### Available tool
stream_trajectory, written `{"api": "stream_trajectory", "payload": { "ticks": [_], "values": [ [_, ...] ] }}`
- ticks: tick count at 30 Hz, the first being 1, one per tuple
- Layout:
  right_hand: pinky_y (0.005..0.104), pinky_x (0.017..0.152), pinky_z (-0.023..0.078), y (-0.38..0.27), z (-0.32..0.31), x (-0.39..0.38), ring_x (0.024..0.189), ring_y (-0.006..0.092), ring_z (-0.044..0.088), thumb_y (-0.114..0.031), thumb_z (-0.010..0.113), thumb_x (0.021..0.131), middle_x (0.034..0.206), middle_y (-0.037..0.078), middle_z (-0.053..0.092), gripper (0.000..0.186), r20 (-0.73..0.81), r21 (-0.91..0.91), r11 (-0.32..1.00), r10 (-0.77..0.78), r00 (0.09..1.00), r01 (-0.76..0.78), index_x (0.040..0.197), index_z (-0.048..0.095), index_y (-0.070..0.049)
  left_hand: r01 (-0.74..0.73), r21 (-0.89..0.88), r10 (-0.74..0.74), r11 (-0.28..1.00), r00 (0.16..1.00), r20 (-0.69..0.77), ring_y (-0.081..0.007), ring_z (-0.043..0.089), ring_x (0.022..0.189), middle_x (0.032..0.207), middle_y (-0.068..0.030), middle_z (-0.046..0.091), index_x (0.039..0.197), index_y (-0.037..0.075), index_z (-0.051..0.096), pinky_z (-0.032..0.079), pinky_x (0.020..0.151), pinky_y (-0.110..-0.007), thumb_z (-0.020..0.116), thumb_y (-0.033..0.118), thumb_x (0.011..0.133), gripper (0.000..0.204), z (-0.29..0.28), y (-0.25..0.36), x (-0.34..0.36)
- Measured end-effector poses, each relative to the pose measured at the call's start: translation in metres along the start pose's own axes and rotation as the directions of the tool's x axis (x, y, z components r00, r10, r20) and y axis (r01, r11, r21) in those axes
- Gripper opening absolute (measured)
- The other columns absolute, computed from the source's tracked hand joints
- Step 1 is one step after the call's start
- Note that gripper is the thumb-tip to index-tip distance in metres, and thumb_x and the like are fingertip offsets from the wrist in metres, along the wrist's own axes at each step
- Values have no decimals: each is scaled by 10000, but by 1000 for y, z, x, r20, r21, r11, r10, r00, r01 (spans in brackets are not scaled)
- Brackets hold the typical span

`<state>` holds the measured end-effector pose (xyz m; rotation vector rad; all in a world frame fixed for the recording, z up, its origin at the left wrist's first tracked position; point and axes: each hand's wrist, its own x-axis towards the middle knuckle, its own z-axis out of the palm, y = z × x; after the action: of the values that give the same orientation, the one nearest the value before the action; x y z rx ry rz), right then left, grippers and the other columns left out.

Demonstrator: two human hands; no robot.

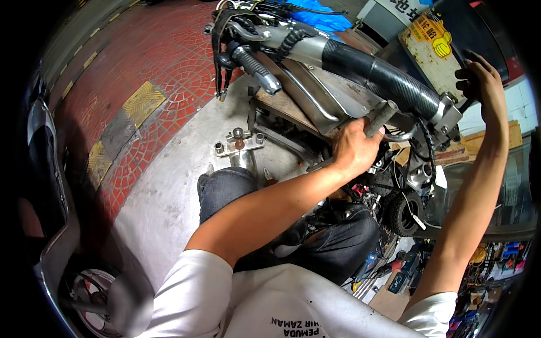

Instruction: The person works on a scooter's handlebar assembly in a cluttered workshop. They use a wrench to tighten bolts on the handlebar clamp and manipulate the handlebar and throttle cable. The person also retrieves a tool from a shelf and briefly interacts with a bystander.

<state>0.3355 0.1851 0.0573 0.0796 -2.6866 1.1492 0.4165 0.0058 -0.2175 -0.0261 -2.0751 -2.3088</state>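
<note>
My left hand (356,147) is closed around a grey cylindrical bar (383,116), whose pale end sticks out above my fist. Just beyond it lies a thick tube with a dark carbon-look sleeve (380,73), slanting down to a metal clamp (448,117) at its right end. A ribbed black handlebar grip (255,67) points toward me near the tube's left end. On the right, my right hand (482,84) is raised beside the clamp with its fingers curled. Something dark shows by its palm, but I cannot make out what it is.
A metal fork-like part (241,145) stands on the pale floor by my knee. Under the tube is a wooden board (287,104). A small black tyre (404,213), tools (394,265) and cables crowd the right. A parked motorbike (51,186) stands at the left edge.
</note>
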Motion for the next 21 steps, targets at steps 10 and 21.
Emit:
{"api": "stream_trajectory", "payload": {
  "ticks": [10, 21],
  "values": [
    [245, 544, 426, 44, 1, 16, 604, 106, 527, -224, 749, 963, 765, -27, 573, 168, 0, 803, 596, 31, 1000, -18, 997, 666, -82, -7, 15, 8, 1000, 999, -47, -386, 712, 926, 957, -221, 736, 1104, 0, 717, 535, 848, -439, 702, 270, 947, 313, 8, -6, 2],
    [251, 739, 475, 67, -13, 1, 1026, 194, 620, -240, 591, 1059, 1285, 169, 650, 508, 73, 813, 553, -406, 911, 182, 1481, 482, 22, 15, -12, -14, 1000, 1000, 19, -395, 710, 975, 1006, -229, 739, 1154, 3, 713, 532, 886, -432, 691, 284, 958, 344, 2, 3, 0]
  ]
}}
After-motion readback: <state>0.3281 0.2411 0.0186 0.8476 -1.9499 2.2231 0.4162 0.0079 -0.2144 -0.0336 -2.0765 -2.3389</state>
